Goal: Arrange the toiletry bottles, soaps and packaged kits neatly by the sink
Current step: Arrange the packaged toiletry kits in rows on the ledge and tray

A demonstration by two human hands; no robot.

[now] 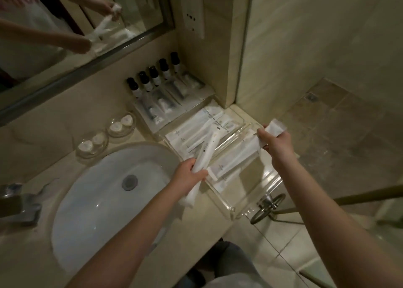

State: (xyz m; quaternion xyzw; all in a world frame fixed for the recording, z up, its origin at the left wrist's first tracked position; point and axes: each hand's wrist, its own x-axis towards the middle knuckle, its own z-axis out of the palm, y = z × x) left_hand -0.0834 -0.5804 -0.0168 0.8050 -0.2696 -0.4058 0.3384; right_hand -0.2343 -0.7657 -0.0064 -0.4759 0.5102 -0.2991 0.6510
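walls (305, 37) beige marble | mirror (65, 26) upper left | floor (349, 135) tiled | light dim

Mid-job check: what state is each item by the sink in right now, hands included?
Left hand: grips a long white packet.
Right hand: grips another white packet.
Bottles: five, upright, in a row by the wall.
Packaged kits: flat, side by side before the bottles.
Soaps: paired in two glass dishes.
Clear tray: holds flat white packets.
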